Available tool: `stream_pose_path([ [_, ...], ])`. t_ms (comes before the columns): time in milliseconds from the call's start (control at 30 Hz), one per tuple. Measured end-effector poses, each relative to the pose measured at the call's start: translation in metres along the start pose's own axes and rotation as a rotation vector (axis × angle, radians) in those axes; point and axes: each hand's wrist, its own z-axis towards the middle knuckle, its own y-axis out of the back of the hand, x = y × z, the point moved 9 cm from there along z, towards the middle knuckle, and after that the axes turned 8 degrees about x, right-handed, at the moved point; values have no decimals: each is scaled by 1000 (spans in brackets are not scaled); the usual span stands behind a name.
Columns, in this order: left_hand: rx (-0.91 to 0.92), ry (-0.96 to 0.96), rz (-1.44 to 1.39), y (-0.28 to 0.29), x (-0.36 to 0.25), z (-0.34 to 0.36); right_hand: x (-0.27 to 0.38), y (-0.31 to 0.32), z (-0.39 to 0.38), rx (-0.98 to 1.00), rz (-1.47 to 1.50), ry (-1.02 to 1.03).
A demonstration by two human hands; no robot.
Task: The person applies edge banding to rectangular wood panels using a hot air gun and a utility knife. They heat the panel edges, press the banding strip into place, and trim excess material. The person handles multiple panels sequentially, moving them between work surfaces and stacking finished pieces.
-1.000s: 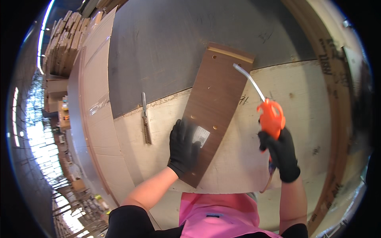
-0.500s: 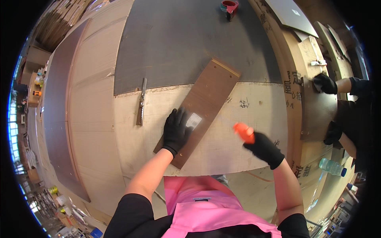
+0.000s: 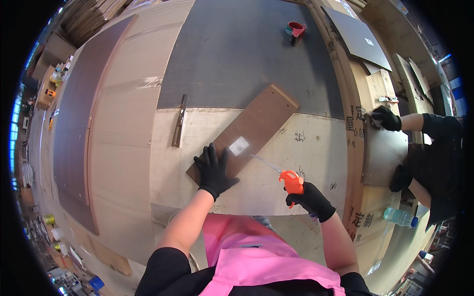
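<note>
A brown wooden board [image 3: 264, 113] with a white label [image 3: 239, 146] lies slantwise on the worktable before me. My left hand [image 3: 215, 172], black-gloved, rests with spread fingers on its near-left end, below the label. In my right hand [image 3: 313, 202], also gloved, is an orange air blow gun [image 3: 292, 182], fingers wrapped round its handle. The gun's thin, curved nozzle points up and left, its tip close to the board's right edge by the label. Whether the tip touches the board I cannot tell.
A metal drawer slide [image 3: 179, 121] lies left of the board. Far back on the dark sheet [image 3: 227, 54] sits a red tape dispenser [image 3: 295, 30]. Long brown panels [image 3: 74, 163] lie at the left. At the right, a co-worker's gloved hands [image 3: 386, 118] work on another panel, near a water bottle [image 3: 399, 217].
The blow gun has come to bear on the board, its nozzle now visible. My left hand has slid off the label toward the near end, fingers spreading. The whole view has shifted slightly.
</note>
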Motion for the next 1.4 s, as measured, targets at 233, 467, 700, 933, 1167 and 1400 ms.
stream_pose_path([
  [233, -70, -184, 121, 52, 7, 7, -18, -5, -10, 31, 223, 41],
  [467, 148, -106, -870, 81, 104, 21, 26, 44, 3, -236, 242, 139],
  [700, 347, -199, -1391, -41, 73, -29, 16, -10, 39, 128, -486, -144],
  [933, 263, -59, -1251, -63, 86, -33, 100, 73, 78, -499, -500, 188],
  [1167, 11, 161, -1341, -90, 106, -20, 6, 17, 70, 20, -170, -10],
  [1400, -27, 219, -472, -47, 102, -18, -29, 128, 79, -668, -126, 88],
])
